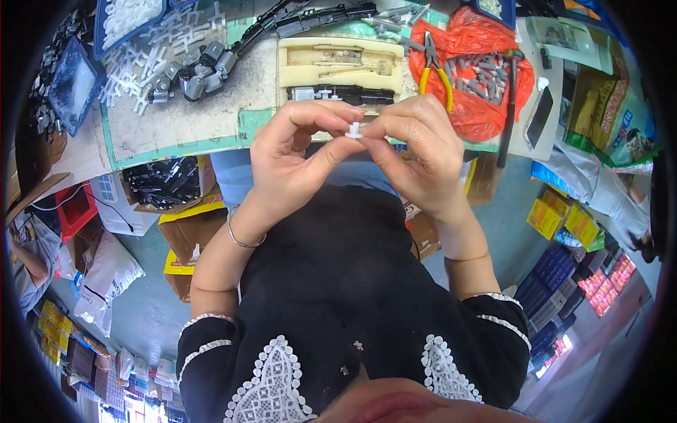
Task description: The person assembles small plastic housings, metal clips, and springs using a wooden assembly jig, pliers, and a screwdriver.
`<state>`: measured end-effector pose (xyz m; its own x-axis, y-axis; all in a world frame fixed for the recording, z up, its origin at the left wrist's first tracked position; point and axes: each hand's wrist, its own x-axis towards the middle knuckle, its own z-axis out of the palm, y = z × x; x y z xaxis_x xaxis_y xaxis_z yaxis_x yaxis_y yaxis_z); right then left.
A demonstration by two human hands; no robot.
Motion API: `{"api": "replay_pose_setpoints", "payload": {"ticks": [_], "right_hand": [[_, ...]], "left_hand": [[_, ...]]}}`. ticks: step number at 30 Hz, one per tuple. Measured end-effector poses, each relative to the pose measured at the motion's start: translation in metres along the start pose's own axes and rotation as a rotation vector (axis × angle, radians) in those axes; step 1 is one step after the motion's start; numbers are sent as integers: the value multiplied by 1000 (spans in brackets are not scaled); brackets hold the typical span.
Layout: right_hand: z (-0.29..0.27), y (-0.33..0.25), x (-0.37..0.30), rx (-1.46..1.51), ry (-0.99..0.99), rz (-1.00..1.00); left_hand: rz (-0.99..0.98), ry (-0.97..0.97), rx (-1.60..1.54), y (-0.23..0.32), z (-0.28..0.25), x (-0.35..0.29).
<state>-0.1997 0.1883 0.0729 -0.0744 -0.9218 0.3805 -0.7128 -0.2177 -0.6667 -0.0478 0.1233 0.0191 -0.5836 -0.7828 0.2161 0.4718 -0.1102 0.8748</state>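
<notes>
Between my two hands, just off the table's near edge, a small white plastic gear-like piece [354,131] is held up. My left hand [300,144] pinches it from the left with thumb and fingertips. From the other side, my right hand [416,141] grips it between thumb and forefinger. Beyond my fingers lies a cream-coloured fixture [342,51] with shaped hollows. A black elongated part [374,96] rests in its near slot, with a grey block and small white pieces at its left end; my fingers partly cover this area.
Yellow-handled pliers [436,74] lie beside a red plastic bag [472,116] with grey pieces. A dark rod-like tool [509,113] and a phone [539,116] are to the right. White plastic parts [134,77], motors [208,74] and a blue tray [74,84] fill the left. Below stands a box of black parts [166,182].
</notes>
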Motion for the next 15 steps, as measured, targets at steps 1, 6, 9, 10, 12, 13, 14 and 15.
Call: {"api": "replay_pose_setpoints", "payload": {"ticks": [1, 6, 9, 10, 12, 13, 14, 15], "right_hand": [[1, 2, -2, -6, -16, -5], [9, 11, -11, -55, -76, 23], [11, 26, -12, -177, -59, 33], [12, 32, -11, -258, -41, 37], [16, 40, -6, -299, -54, 5], [17, 42, -3, -314, -90, -19], [19, 43, -1, -329, -126, -43], [18, 42, 1, -329, -127, -43]], "left_hand": [[-36, 3, 11, -1, -2, -2], [-258, 48, 105, 7, -10, -6], [86, -19, 883, 11, -20, 1], [83, -21, 882, 10, -22, 2], [224, -135, 1229, 9, -27, 5], [224, -135, 1230, 7, -27, 6], [263, -162, 1291, 5, -26, 6], [302, -189, 1351, 3, -26, 6]]}}
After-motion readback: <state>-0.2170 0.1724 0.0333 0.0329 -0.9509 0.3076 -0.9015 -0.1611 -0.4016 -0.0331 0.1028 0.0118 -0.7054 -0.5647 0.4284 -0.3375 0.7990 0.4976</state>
